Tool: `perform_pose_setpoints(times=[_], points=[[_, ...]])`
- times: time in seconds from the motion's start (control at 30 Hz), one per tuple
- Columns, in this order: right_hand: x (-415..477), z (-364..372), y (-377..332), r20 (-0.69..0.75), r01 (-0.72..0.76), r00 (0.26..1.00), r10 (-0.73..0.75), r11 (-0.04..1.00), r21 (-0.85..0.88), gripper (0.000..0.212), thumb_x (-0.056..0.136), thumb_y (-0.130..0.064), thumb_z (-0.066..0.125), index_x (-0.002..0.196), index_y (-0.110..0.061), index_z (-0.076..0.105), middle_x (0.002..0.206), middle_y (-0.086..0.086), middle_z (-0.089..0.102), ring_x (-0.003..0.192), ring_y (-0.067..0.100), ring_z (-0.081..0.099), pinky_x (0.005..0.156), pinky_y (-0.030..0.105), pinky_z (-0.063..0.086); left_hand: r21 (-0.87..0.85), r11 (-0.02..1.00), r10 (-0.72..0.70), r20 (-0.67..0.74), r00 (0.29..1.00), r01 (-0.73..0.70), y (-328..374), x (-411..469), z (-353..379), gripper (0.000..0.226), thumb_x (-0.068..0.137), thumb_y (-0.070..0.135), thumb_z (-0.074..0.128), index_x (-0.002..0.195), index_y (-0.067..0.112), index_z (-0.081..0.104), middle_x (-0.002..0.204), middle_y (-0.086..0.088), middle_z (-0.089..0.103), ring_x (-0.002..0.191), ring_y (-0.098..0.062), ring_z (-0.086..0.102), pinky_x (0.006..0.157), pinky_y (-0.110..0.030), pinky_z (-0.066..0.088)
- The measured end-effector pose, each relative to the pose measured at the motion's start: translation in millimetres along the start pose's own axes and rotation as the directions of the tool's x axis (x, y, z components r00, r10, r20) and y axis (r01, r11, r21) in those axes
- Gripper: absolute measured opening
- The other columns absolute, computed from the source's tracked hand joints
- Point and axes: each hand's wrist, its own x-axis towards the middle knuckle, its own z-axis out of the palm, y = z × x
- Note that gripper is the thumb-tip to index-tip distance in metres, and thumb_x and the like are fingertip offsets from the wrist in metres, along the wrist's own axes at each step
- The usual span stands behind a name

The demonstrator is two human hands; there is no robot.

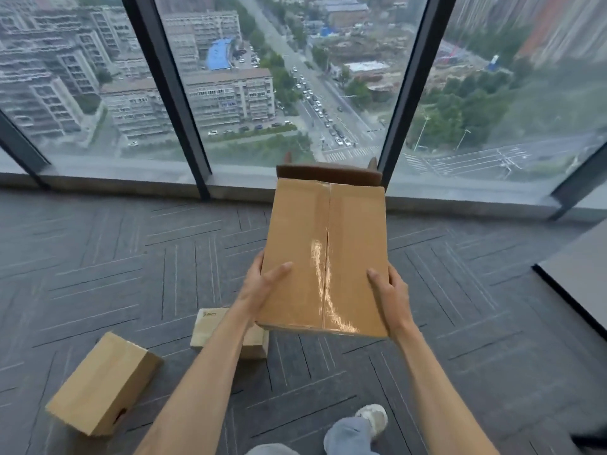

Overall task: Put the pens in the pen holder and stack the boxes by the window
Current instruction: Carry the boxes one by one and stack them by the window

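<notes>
Carpet meets the window; a taped box is held in the air, left hand and right hand each with a curled grip on its near end, thumbs on top. An open box sits beyond it by the glass. A pale box and a brown box lie on the carpet at left.

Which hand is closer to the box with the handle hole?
Left. The left hand grips the carried box on the side toward the floor box; the right hand, opposite.

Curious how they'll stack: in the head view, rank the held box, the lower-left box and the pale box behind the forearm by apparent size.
1. Held box: largest, but nearest the camera.
2. Lower-left box.
3. Pale box: smallest-looking, partly hidden by the forearm, so unsure.
</notes>
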Motion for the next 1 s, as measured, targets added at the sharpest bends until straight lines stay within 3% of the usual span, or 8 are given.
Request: perform_pose_setpoints(times=[0.1, 0.23, 0.37, 0.63, 0.77, 0.9, 1.0], points=[[37.2, -43.9, -3.0, -0.053, -0.004, 0.999, 0.006, 1.0, 0.029, 0.042, 0.092, -0.043, 0.061, 0.13, -0.025, 0.061, 0.118, -0.002, 0.072, 0.105, 0.021, 0.069, 0.089, 0.046, 0.059, 0.075, 0.997, 0.008, 0.037, 0.999, -0.011, 17.5, 40.2, 51.1, 0.103, 0.054, 0.061, 0.078, 0.142, 0.026, 0.039, 0.123, -0.004, 0.064, 0.1, -0.021, 0.068, 0.071, -0.034, 0.058], [82.5, -99.3, -16.2, -0.114, -0.007, 0.993, 0.016, 0.997, 0.08, 0.022, 0.099, -0.032, 0.058, 0.119, -0.025, 0.059, 0.111, -0.007, 0.07, 0.093, 0.009, 0.068, 0.067, 0.019, 0.054, 0.116, 0.993, 0.016, 0.089, 0.996, -0.026, 34.0, 90.1, 116.7, 0.104, 0.057, 0.06, 0.078, 0.146, 0.027, 0.035, 0.126, -0.004, 0.062, 0.101, -0.022, 0.068, 0.073, -0.036, 0.059], [121.3, -155.0, -24.9, -0.173, -0.028, 0.984, 0.042, 0.996, 0.084, 0.035, 0.097, -0.035, 0.059, 0.129, -0.02, 0.061, 0.116, -0.001, 0.072, 0.1, 0.02, 0.071, 0.075, 0.032, 0.058, 0.126, 0.992, -0.005, 0.131, 0.991, -0.012, 41.0, 130.0, 181.4, 0.096, 0.062, 0.055, 0.079, 0.144, 0.03, 0.036, 0.125, -0.003, 0.062, 0.102, -0.022, 0.067, 0.081, -0.041, 0.059], [161.3, -253.2, -19.5, -0.373, -0.056, 0.92, 0.122, 0.982, 0.183, 0.031, 0.097, -0.031, 0.06, 0.127, -0.024, 0.062, 0.113, -0.003, 0.073, 0.098, 0.018, 0.071, 0.072, 0.031, 0.056, 0.203, 0.979, -0.075, 0.327, 0.942, 0.008, 46.6, 207.5, 313.7, 0.07, 0.083, 0.036, 0.074, 0.142, 0.029, 0.037, 0.122, 0.002, 0.06, 0.101, -0.015, 0.065, 0.069, -0.026, 0.054], [191.5, -303.0, -19.1, -0.504, -0.07, 0.85, 0.152, 0.981, 0.179, 0.034, 0.097, -0.03, 0.06, 0.13, -0.022, 0.061, 0.115, -0.004, 0.071, 0.097, 0.012, 0.069, 0.068, 0.022, 0.052, 0.259, 0.966, -0.128, 0.428, 0.895, 0.015, 41.9, 257.8, 384.5, 0.074, 0.08, 0.043, 0.075, 0.143, 0.031, 0.038, 0.127, 0.001, 0.061, 0.103, -0.017, 0.066, 0.074, -0.031, 0.056], [242.7, -346.1, -28.6, -0.606, -0.078, 0.778, 0.168, 0.982, 0.172, 0.043, 0.096, -0.043, 0.06, 0.134, -0.024, 0.06, 0.12, -0.006, 0.07, 0.107, 0.014, 0.068, 0.088, 0.033, 0.056, 0.29, 0.957, -0.144, 0.52, 0.842, -0.015, 56.0, 318.8, 459.3, 0.07, 0.083, 0.043, 0.073, 0.142, 0.031, 0.037, 0.128, 0.003, 0.057, 0.104, -0.015, 0.063, 0.073, -0.029, 0.052], [286.3, -369.8, -43.2, -0.676, -0.059, 0.716, 0.173, 0.98, 0.188, 0.04, 0.095, -0.046, 0.06, 0.131, -0.028, 0.061, 0.118, -0.01, 0.07, 0.108, 0.012, 0.067, 0.091, 0.035, 0.055, 0.301, 0.953, -0.157, 0.589, 0.793, -0.034, 76.3, 368.8, 509.7, 0.071, 0.083, 0.045, 0.072, 0.143, 0.033, 0.035, 0.13, 0.004, 0.055, 0.107, -0.016, 0.061, 0.075, -0.03, 0.052]])
